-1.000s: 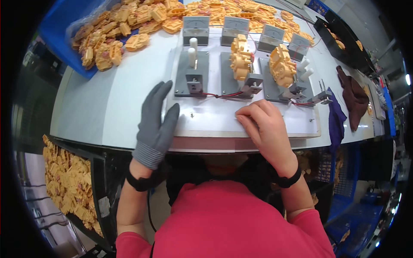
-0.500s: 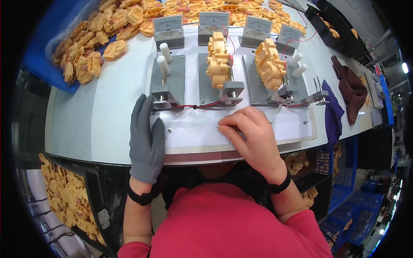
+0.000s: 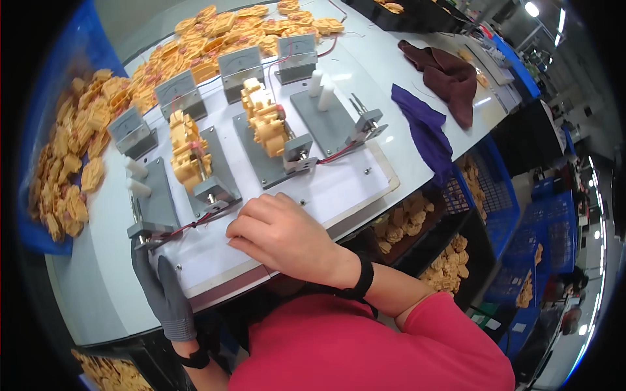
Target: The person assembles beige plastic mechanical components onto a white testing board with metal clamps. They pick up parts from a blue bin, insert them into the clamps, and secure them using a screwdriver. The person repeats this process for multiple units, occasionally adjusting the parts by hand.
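Observation:
My left hand (image 3: 164,293), in a grey glove, lies with fingers stretched out at the front of the leftmost grey fixture (image 3: 156,195); its fingertips are partly hidden there. My bare right hand (image 3: 277,234) hovers over the front of the white board (image 3: 345,202), fingers curled and thumb near the forefinger. Whether anything small is pinched cannot be seen. Two yellow-orange plastic housings stand on the middle fixtures, the left housing (image 3: 189,150) and the right housing (image 3: 264,117). The outer fixtures hold only white pegs (image 3: 326,96) and metal pins.
Several analog panel meters (image 3: 297,55) stand behind the fixtures, joined by red wires. Loose yellow housings are heaped behind (image 3: 215,39) and in a blue bin at left (image 3: 62,189). Purple cloth (image 3: 424,130) and brown cloth (image 3: 450,78) lie right. Crates with parts sit below.
The view has turned to the right, so the board appears tilted and farther left. My right hand's fingers look more curled. My left hand stays at the leftmost fixture; both mounted housings remain in place.

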`<state>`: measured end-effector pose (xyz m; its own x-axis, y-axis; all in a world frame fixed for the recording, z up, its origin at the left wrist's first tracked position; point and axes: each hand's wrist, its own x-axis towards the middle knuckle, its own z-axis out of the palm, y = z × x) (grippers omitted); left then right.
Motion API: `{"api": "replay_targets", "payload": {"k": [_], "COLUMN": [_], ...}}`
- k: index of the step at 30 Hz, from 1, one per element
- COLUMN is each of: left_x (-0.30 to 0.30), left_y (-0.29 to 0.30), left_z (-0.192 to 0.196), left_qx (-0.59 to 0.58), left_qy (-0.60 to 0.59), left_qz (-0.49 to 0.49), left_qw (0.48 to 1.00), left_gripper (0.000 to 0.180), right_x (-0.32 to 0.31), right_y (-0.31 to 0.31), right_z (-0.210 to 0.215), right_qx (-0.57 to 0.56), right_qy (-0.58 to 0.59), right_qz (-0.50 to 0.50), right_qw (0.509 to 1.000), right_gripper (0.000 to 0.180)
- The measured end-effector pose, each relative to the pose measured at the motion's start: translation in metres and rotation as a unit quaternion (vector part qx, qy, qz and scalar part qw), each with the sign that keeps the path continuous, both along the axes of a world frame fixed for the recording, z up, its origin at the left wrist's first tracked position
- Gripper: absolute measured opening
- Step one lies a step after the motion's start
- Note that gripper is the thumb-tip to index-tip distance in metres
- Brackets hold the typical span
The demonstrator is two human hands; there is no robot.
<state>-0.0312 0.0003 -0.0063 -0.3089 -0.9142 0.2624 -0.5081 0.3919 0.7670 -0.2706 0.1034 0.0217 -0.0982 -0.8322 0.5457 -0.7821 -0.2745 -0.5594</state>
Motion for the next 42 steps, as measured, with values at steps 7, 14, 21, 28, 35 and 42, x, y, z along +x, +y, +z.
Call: {"api": "replay_targets", "payload": {"k": [7,14,21,28,35,42], "left_x": [-0.0009,-0.0002,-0.0013,-0.0019,-0.0011,-0.0030], "left_y": [-0.0006,-0.0007,-0.0014,-0.0014,-0.0029,0.0008], "left_z": [0.0001,0.0009,0.0023,0.0026,-0.0008,0.0046], "left_qx": [0.010,0.004,0.003,0.006,-0.034,-0.021], "left_qy": [0.006,0.003,0.009,0.015,0.009,0.014], "left_qz": [-0.013,-0.015,-0.026,-0.029,-0.038,-0.028], "left_qw": [1.000,1.000,1.000,0.999,0.999,0.999], "left_gripper": [0.045,0.047,0.048,0.047,0.045,0.046], "right_x": [-0.0002,0.0004,0.0003,-0.0010,0.0005,0.0048], "right_y": [0.0015,0.0018,0.0005,-0.0008,-0.0004,0.0018], "right_z": [-0.0013,0.0005,0.0002,-0.0011,-0.0007,0.0037], "right_qx": [-0.009,-0.008,-0.012,-0.021,-0.029,-0.013], "right_qy": [-0.004,0.004,0.021,0.062,0.045,0.011], "right_qz": [0.001,0.003,0.007,0.006,0.006,-0.003], "right_qw": [1.000,1.000,1.000,0.998,0.999,1.000], "right_gripper": [0.014,0.014,0.013,0.014,0.013,0.020]}}
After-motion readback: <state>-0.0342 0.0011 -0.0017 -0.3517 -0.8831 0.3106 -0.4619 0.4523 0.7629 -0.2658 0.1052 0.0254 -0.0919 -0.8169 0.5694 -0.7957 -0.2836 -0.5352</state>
